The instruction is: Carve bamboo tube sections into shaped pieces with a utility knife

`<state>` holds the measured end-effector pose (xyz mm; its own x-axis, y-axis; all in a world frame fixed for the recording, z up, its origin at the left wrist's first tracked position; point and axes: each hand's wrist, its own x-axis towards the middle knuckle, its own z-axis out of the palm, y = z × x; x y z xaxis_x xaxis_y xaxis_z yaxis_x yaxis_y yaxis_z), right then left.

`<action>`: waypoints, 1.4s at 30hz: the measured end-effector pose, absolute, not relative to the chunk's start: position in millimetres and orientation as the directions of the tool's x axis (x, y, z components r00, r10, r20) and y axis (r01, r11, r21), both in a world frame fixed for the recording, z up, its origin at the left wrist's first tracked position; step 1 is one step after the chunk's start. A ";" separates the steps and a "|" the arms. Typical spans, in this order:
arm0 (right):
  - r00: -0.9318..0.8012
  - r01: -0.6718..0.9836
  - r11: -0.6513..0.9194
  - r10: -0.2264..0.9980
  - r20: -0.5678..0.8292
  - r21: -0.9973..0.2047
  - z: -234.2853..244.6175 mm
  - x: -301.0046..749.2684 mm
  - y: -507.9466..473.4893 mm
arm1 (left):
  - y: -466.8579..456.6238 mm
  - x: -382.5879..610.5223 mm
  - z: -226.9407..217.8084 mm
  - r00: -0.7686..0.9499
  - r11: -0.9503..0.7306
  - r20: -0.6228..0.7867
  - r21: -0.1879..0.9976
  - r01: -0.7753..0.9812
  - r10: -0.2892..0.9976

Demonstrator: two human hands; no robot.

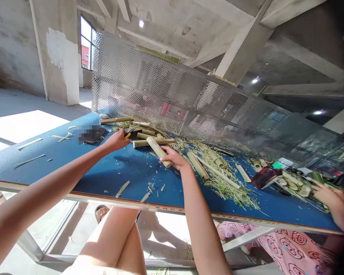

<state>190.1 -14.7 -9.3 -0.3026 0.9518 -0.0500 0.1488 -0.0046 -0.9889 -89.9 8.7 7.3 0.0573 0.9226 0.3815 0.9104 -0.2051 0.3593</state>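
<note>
My right hand (176, 158) grips a pale bamboo shoot piece (157, 147) and holds it tilted just above the blue table (111, 172). My left hand (117, 139) is closed round a knife with a yellow handle (131, 132), whose blade points toward a pile of cut bamboo pieces (147, 135) by the mesh screen. Both arms reach out over the table's near edge.
A perforated metal screen (189, 95) runs along the table's far side. A dark phone (94, 135) lies left of my left hand. Peelings and shreds (226, 183) cover the table to the right. Another person's hand (328, 194) and pink patterned clothing (289, 248) are at far right.
</note>
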 end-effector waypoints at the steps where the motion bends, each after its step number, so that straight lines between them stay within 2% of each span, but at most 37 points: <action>1: -0.304 0.145 0.018 0.952 -0.027 -0.989 -4.1 194.6 -15.3 | 8.1 -93.1 7.3 0.075 -0.216 0.371 0.355 0.909 0.926; 6: -0.242 0.194 0.106 0.968 0.057 -0.975 42.3 214.7 -14.2 | -7.8 -102.8 29.5 0.230 -0.332 0.303 0.351 0.875 0.925; 10: -0.227 0.346 0.233 0.961 0.160 -0.909 85.5 216.5 -6.6 | -36.6 -97.8 42.9 0.531 -0.538 0.135 0.390 0.747 0.836; 12: -0.285 0.412 0.298 0.940 0.189 -0.861 98.0 207.4 -0.1 | -51.8 -91.5 41.5 0.652 -0.636 0.077 0.331 0.697 0.755; 15: -0.384 0.521 0.357 0.909 0.161 -0.775 102.8 183.9 11.3 | -65.2 -82.3 34.9 0.734 -0.735 0.071 0.150 0.661 0.675; 18: -0.440 0.659 0.472 0.873 0.210 -0.585 98.5 157.6 20.2 | -60.0 -80.6 31.3 0.769 -0.774 0.097 0.038 0.631 0.632; 21: -0.473 0.756 0.574 0.812 0.343 -0.316 94.3 137.5 22.8 | -39.7 -87.1 32.9 0.775 -0.789 0.158 0.047 0.613 0.612; 26: -0.595 0.696 0.693 0.703 0.390 -0.186 96.2 122.0 15.1 | -5.4 -90.9 34.6 0.833 -0.863 0.226 0.094 0.497 0.505; 30: -0.637 0.663 0.740 0.637 0.434 -0.114 98.8 120.5 4.4 | 6.7 -82.3 29.3 0.860 -0.877 0.208 -0.022 0.480 0.465; 33: -0.645 0.652 0.756 0.597 0.476 -0.065 98.0 123.6 -2.7 | 12.6 -79.4 24.5 0.845 -0.851 0.251 -0.117 0.512 0.473; 38: -0.624 0.674 0.737 0.605 0.494 -0.052 96.2 127.5 -6.2 | 24.2 -81.3 20.7 0.839 -0.845 0.269 -0.131 0.518 0.473; 42: -0.643 0.633 0.772 0.560 0.523 -0.048 95.6 126.3 -7.1 | 30.8 -81.6 21.5 0.883 -0.888 0.290 -0.171 0.427 0.369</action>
